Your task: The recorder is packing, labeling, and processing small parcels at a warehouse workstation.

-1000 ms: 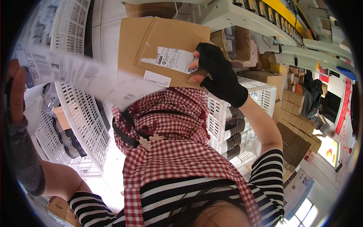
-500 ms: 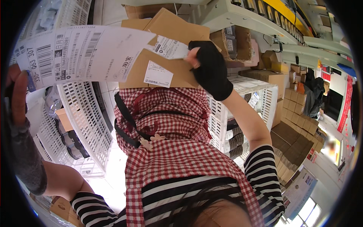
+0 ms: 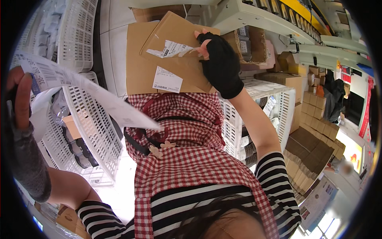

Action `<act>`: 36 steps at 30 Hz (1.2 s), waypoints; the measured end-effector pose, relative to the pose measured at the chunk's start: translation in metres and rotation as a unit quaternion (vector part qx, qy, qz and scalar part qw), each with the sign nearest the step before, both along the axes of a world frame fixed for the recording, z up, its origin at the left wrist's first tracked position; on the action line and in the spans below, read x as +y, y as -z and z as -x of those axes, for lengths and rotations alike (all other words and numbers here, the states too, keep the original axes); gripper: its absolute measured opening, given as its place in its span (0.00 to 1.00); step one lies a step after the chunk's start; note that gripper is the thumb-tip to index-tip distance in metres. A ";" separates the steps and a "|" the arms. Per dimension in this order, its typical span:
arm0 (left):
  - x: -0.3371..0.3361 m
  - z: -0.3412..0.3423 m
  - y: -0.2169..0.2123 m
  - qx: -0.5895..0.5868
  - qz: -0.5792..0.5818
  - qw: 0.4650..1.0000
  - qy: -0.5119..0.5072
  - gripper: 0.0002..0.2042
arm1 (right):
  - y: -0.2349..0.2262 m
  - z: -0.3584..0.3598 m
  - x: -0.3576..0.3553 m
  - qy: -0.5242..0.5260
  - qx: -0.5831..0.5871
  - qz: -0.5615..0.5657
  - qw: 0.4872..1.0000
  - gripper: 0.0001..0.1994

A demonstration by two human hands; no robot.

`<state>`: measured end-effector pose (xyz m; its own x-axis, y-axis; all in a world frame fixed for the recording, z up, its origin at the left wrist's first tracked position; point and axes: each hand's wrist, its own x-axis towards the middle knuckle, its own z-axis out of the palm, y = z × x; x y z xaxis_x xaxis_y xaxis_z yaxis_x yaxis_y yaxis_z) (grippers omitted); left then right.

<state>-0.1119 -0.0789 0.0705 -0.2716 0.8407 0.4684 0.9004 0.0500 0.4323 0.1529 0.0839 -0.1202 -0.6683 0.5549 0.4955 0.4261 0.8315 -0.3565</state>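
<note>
The right hand [image 3: 221, 65] gripped a cardboard box [image 3: 167, 59] at twelve o'clock; the left hand [image 3: 18, 99] pinched a label sheet [image 3: 79, 85] at nine, not yet stuck on.

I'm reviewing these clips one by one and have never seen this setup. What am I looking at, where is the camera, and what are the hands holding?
There is no machine here: a person wears a wide fisheye camera on the head, looking down at their own body, so straight edges bend near the rim. You see a striped top and a red checked apron. The right hand, in a black fingerless glove, grips a flat cardboard box bearing white labels. The left hand, in a grey sleeve-like glove, holds a long paper sheet of barcode labels. Around them stand white plastic crates and stacked brown cartons.
</note>
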 end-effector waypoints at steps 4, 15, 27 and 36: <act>0.000 0.001 -0.001 -0.051 -0.035 0.998 0.035 0.10 | 0.000 0.005 0.000 0.040 0.064 0.057 0.996 0.11; -0.025 0.068 -0.010 0.368 0.160 0.908 0.122 0.14 | 0.003 0.003 -0.001 0.081 0.194 0.130 0.969 0.04; -0.029 0.064 0.000 0.129 0.151 0.974 0.112 0.21 | -0.007 -0.002 -0.014 -0.018 0.186 0.259 0.948 0.06; -0.029 0.059 0.000 0.071 0.172 0.981 0.060 0.15 | -0.006 0.003 -0.016 0.010 0.183 0.278 0.943 0.07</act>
